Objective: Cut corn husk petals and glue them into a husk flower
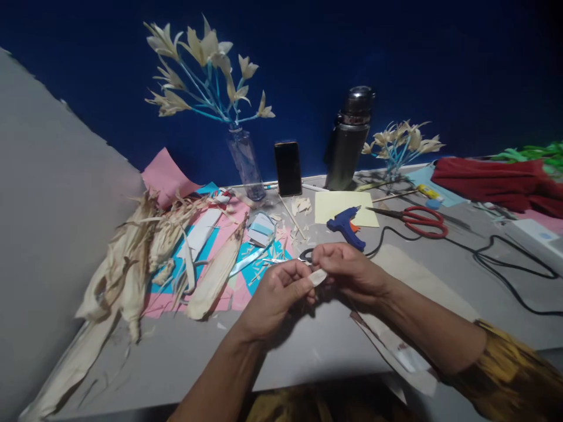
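Observation:
Between my hands, above the near middle of the table, is a small pale petal-shaped piece of corn husk. My left hand pinches it between thumb and fingers. My right hand is closed at its right end, fingertips pressed together on the piece's edge. Just behind my hands lies a small pair of scissors with a black handle, partly covered by my fingers. A blue glue gun lies beyond my right hand on a pale yellow sheet, beside large red-handled scissors.
Dried corn husks and husk scraps cover pink and blue paper at left. A clear vase of husk flowers, an upright phone and a thermos stand along the wall. A black cord loops at right near a red cloth.

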{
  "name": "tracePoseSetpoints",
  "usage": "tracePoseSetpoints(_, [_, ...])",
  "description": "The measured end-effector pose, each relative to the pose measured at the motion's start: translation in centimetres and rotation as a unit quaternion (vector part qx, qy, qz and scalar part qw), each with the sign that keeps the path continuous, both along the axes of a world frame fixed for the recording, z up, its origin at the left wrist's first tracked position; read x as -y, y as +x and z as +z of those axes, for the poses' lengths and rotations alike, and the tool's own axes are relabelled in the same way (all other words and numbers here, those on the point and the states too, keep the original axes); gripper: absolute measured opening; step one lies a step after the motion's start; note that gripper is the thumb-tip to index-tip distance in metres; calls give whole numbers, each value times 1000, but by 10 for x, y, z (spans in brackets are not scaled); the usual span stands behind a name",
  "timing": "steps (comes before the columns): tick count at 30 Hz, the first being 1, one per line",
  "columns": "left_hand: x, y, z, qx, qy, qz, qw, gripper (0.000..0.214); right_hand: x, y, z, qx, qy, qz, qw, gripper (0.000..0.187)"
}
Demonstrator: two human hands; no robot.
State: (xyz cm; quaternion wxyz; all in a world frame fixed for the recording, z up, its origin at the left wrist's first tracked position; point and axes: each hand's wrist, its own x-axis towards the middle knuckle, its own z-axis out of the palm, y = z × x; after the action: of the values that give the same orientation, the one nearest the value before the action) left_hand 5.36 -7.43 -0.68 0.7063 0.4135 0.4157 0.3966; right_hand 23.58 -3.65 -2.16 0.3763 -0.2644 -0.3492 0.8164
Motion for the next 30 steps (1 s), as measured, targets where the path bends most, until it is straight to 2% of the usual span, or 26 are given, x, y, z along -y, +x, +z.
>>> tracePoseSetpoints(4, [0, 1, 0, -8, -26, 26, 999, 35, 1, 1, 3, 28, 64, -46, 996, 46])
tracePoseSetpoints(8, [0, 1, 1, -55, 17, 32, 998, 31, 5, -3, 2, 107, 113, -44, 987, 39])
tracePoseSetpoints(11, [0, 1, 1, -63, 30, 18, 997, 32, 4, -4, -1, 81, 78, -20, 993, 36])
tracePoseSetpoints(16, [-1, 1, 1, -13, -3, 8, 1000, 36, -1, -3, 0, -51, -3, 11, 999, 38])
tracePoseSetpoints(19, [-1, 1, 1, 7, -24, 17, 1000, 38, -1, -1, 5, -76, -1, -20, 997, 39])
tracePoseSetpoints(24, [0, 0, 1, -10, -23, 23, 999, 35, 4, -4, 6, -3, 57, -39, 998, 33])
tracePoseSetpoints(30, [-1, 0, 0, 18, -19, -6, 1000, 37, 1, -4, 4, -100, 0, 4, 995, 30])
